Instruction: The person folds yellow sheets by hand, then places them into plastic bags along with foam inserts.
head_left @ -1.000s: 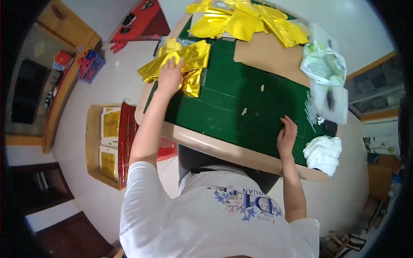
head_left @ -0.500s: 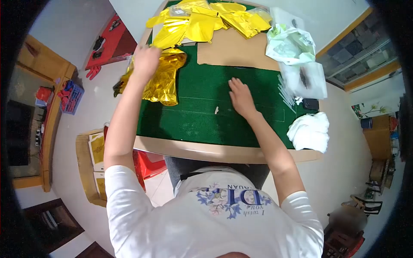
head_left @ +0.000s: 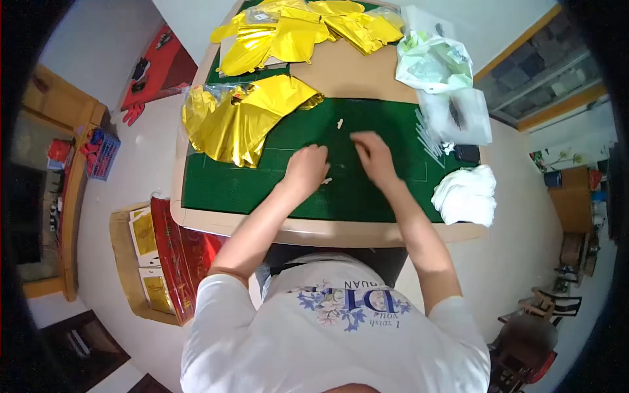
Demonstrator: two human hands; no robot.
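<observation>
My left hand (head_left: 306, 171) is over the green table mat (head_left: 288, 196), its fingers curled closed; what they hold, if anything, is too small to make out. A small whitish piece (head_left: 327, 181) lies beside it. My right hand (head_left: 375, 156) is to the right above the mat, slightly blurred, with thumb and fingers bent toward the left hand and apart from it. Another small whitish piece (head_left: 340, 123) is seen beyond the hands. Shiny gold foil (head_left: 246, 121) lies spread on the left part of the mat.
More gold foil pieces (head_left: 295, 36) lie at the table's far side by brown cardboard (head_left: 354, 72). On the right are a plastic bag (head_left: 436, 62), white strips (head_left: 429, 137), a black case (head_left: 467, 153) and white cloth (head_left: 466, 195). A carton (head_left: 124, 262) stands at lower left.
My left hand has come from the gold foil at the left to the middle of the mat. The foil's near piece has spread rightward. A second small whitish piece now shows farther up.
</observation>
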